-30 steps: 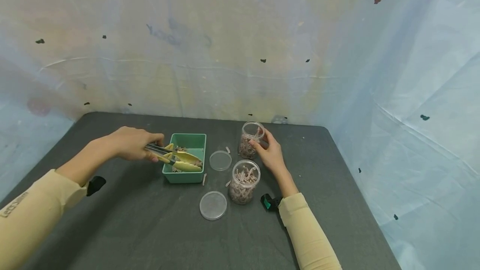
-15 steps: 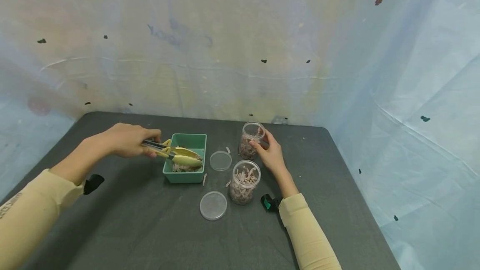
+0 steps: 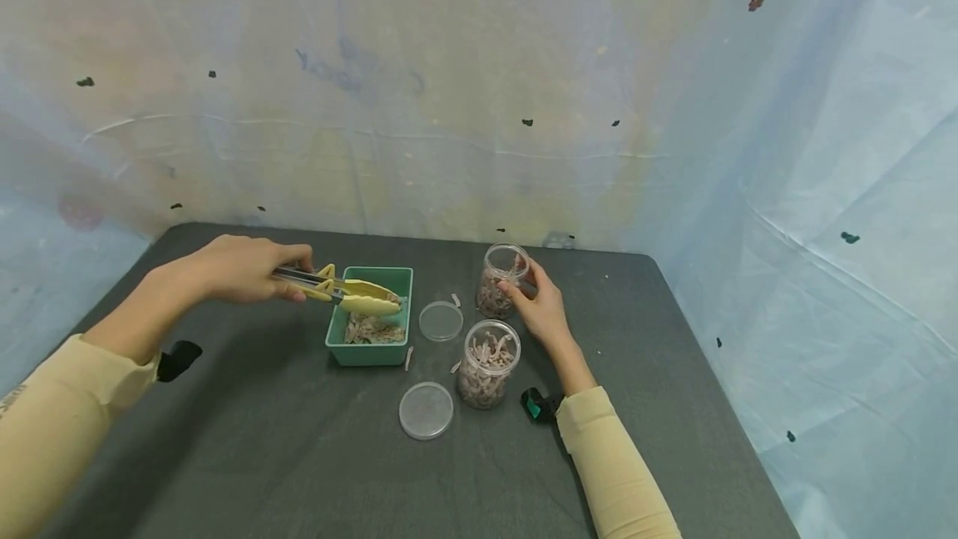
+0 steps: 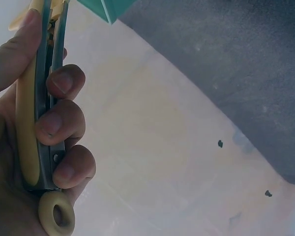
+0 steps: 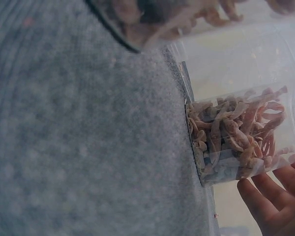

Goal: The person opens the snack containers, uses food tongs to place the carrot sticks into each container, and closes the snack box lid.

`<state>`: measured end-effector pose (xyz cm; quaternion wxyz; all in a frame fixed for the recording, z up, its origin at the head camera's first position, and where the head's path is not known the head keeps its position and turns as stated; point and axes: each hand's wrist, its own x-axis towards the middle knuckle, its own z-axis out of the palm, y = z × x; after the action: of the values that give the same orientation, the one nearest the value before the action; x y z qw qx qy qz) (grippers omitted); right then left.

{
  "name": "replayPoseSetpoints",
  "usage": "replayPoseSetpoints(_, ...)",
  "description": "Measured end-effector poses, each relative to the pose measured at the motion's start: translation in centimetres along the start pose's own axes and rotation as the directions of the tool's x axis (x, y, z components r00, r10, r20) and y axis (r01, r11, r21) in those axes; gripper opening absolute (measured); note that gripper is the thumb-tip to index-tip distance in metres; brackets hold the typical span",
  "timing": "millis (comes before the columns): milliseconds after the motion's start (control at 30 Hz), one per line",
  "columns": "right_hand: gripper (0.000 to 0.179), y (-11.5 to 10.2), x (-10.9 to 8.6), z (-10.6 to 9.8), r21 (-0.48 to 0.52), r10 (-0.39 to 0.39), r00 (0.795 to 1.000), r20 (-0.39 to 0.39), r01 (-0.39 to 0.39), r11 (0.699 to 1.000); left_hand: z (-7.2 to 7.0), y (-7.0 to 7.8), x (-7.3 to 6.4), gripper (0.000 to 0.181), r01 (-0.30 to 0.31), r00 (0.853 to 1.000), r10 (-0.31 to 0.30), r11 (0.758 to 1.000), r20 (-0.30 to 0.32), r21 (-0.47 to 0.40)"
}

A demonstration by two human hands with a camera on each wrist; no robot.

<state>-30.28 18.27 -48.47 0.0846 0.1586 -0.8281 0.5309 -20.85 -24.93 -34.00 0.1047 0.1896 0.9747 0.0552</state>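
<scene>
My left hand (image 3: 247, 270) grips a pair of yellow-and-metal tongs (image 3: 368, 303), its fingers curled round the handles (image 4: 27, 128) in the left wrist view. The tong heads hang over the green rectangular container (image 3: 368, 352), near each other, with a bit of brownish stuff showing at their tips. Below them, pale brown dried strips (image 3: 370, 329) lie in the container. My right hand (image 3: 545, 310) holds the far clear jar (image 3: 491, 296) by its side, thumb and fingers on opposite sides. That jar stands upright, lidless, partly filled with similar strips (image 5: 236, 132).
A second lidless jar (image 3: 481, 385), fuller with strips, stands in front of the held one. Two clear round lids, a far lid (image 3: 440, 321) and a near lid (image 3: 425, 411), lie between container and jars. Stray strips (image 3: 407, 358) dot the dark table (image 3: 314, 456).
My left hand has drawn back to the left and slightly up. The tong heads have risen off the strips, uncovering more of them. My right hand and the jars stay put.
</scene>
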Motion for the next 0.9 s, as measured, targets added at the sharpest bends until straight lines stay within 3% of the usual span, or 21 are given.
replayPoseSetpoints(433, 0.071, 0.2, 0.0, 0.0, 0.007, -0.007, 1.0, -0.012, 0.007, 1.0, -1.9, 0.3, 0.2, 0.04, 0.014, 0.999, -0.013, 0.999, -0.051, 0.03)
replayPoseSetpoints(633, 0.071, 0.2, 0.0, -0.1, -0.014, -0.007, 1.0, -0.017, 0.007, 1.0, -3.4, 0.8, 1.2, 0.047, -0.01, 0.998, 0.012, 0.999, -0.061, 0.039)
replayPoseSetpoints(900, 0.069, 0.3, 0.0, -0.2, -0.016, -0.018, 0.999, -0.032, 0.018, 1.0, -4.6, 3.1, 3.3, 0.038, -0.032, 0.993, 0.035, 0.999, -0.109, 0.024)
